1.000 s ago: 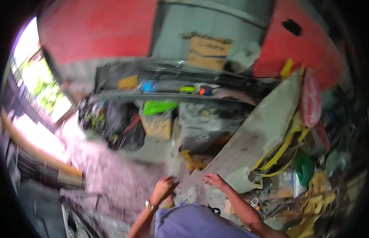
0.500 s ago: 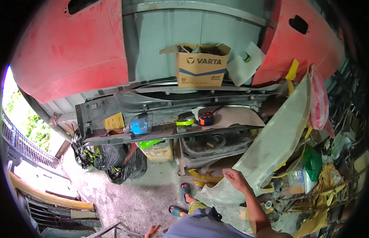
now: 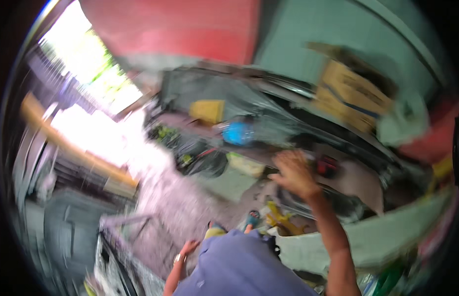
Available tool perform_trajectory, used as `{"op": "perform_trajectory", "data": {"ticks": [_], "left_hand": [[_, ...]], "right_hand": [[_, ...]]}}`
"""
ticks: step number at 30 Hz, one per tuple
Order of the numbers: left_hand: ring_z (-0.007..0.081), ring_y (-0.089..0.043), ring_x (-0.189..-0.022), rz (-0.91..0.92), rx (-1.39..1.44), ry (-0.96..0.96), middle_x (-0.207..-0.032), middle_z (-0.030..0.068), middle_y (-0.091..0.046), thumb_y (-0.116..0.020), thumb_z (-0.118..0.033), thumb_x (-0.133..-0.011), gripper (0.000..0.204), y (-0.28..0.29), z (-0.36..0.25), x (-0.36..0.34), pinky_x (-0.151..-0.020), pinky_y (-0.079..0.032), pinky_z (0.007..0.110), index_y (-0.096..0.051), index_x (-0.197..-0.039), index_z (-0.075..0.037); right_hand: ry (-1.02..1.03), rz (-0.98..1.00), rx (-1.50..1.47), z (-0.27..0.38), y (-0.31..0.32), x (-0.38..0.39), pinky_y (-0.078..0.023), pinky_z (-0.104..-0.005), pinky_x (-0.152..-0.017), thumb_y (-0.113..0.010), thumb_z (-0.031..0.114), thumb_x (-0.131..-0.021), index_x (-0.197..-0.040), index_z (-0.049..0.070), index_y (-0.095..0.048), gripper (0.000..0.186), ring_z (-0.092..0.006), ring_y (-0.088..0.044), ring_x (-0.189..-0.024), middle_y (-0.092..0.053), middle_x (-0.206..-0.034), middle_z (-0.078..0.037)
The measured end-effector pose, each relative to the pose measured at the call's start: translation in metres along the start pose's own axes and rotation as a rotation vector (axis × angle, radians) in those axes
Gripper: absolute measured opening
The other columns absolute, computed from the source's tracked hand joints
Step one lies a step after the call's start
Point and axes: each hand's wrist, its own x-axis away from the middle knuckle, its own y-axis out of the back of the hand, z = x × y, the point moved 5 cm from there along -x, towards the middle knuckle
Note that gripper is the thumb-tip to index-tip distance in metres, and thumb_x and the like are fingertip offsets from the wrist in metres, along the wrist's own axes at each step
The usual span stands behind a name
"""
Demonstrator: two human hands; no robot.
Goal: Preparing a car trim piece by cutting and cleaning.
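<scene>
My right hand (image 3: 294,172) reaches out over the dark shelf-like panel, palm down with its fingers spread. Just right of it lies a red-and-black tape measure (image 3: 327,166). The lime-green roll seen earlier beside that tape measure does not show; my hand covers about that spot. Left of the hand, a clear bottle with a blue label (image 3: 238,133) lies on the panel, and a yellow sheet or packet (image 3: 207,111) is farther left. My left hand (image 3: 190,246) hangs low beside my body, a watch on its wrist. Its fingers look loosely apart, with nothing visible in them.
A cardboard box (image 3: 355,93) sits behind the panel. A long pale curved panel (image 3: 367,237) leans at the right. Black bags (image 3: 207,163) lie on the floor below. At the left are a metal frame (image 3: 126,222) and a dark plastic part (image 3: 69,232). Motion blurs the view.
The view has swung left and tilted. My right hand has gone from beside the pale panel to above the dark panel, its fingers spreading. My left hand shows more fully.
</scene>
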Motion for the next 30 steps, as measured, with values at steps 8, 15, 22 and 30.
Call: {"op": "perform_trajectory", "data": {"ticks": [8,15,22,30], "left_hand": [[0.0406,-0.067,-0.102,-0.175,0.069,-0.079,-0.106,0.0244,-0.071,-0.057,-0.04,-0.097,0.044,0.006,-0.085,-0.001,-0.089,-0.052,0.047,-0.068,-0.107,0.001],[0.04,-0.067,-0.101,-0.277,0.143,0.016,-0.103,0.0223,-0.072,-0.057,-0.035,-0.097,0.037,0.034,-0.073,0.021,-0.088,-0.052,0.047,-0.07,-0.105,-0.001],[0.0177,-0.067,-0.102,-0.277,0.661,-0.454,-0.11,0.0076,-0.07,-0.069,-0.023,-0.098,0.029,0.131,-0.19,0.046,-0.09,-0.054,0.033,-0.067,-0.117,-0.001],[0.0092,-0.061,-0.084,-0.284,0.838,-0.517,-0.091,0.0012,-0.068,-0.072,-0.024,-0.095,0.028,0.263,-0.184,0.113,-0.074,-0.049,0.026,-0.068,-0.108,0.0]], "right_hand": [[-0.047,0.102,0.096,-0.006,-0.013,0.0,-0.022,-0.0518,-0.124,-0.066,0.021,-0.092,-0.11,-0.001,-0.069,0.029,-0.0346,-0.062,-0.108,-0.069,-0.107,-0.019],[-0.005,0.061,0.126,0.011,-0.001,-0.014,-0.031,-0.0498,-0.12,-0.06,0.013,-0.098,-0.105,-0.002,-0.071,0.02,-0.0329,-0.065,-0.103,-0.07,-0.103,-0.018],[0.193,-0.059,-0.499,0.156,0.021,-0.054,-0.049,-0.0371,-0.097,-0.059,-0.002,-0.095,-0.107,-0.008,-0.07,0.017,-0.0269,-0.065,-0.101,-0.07,-0.102,-0.016],[-0.048,0.505,-1.211,0.405,-0.152,-0.145,-0.046,-0.0252,-0.076,-0.064,0.01,-0.097,-0.1,-0.005,-0.073,0.018,-0.007,-0.057,-0.086,-0.067,-0.091,0.001]]}}
